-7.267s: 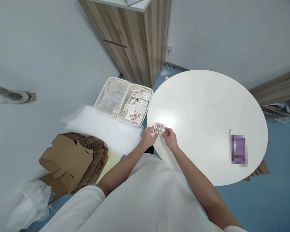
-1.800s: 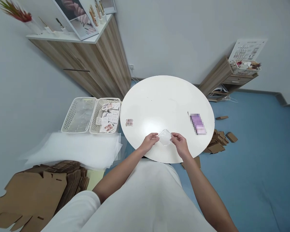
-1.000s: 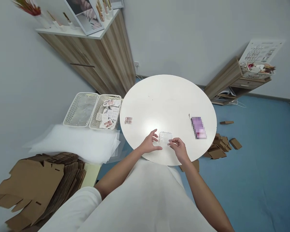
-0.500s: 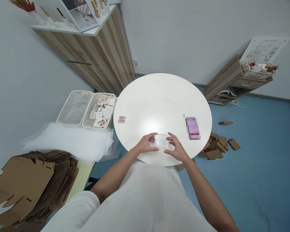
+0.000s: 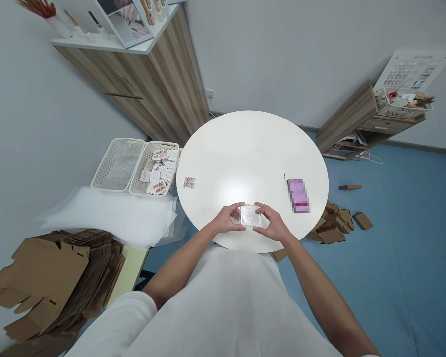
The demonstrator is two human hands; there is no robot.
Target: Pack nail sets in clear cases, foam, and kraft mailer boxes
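Note:
A small clear plastic case (image 5: 250,216) lies between my hands near the front edge of the round white table (image 5: 245,163). My left hand (image 5: 226,219) grips its left side, thumb at the near edge and fingers at the far edge. On the opposite side my right hand (image 5: 273,223) holds it in the same way. A small card of patterned nail tips (image 5: 189,182) rests at the table's left. Toward the right lies a purple object (image 5: 299,195), blurred into blocks.
Left of the table are a white basket of cards (image 5: 154,168), a basket of clear plastic (image 5: 118,164), translucent sheets (image 5: 107,213) and flat cardboard boxes (image 5: 44,282). Small brown boxes (image 5: 332,223) lie on the floor at right. Wooden cabinets (image 5: 171,74) stand behind.
My right hand has closed in on the clear case, its fingers now against the right side. The whole view has shifted slightly.

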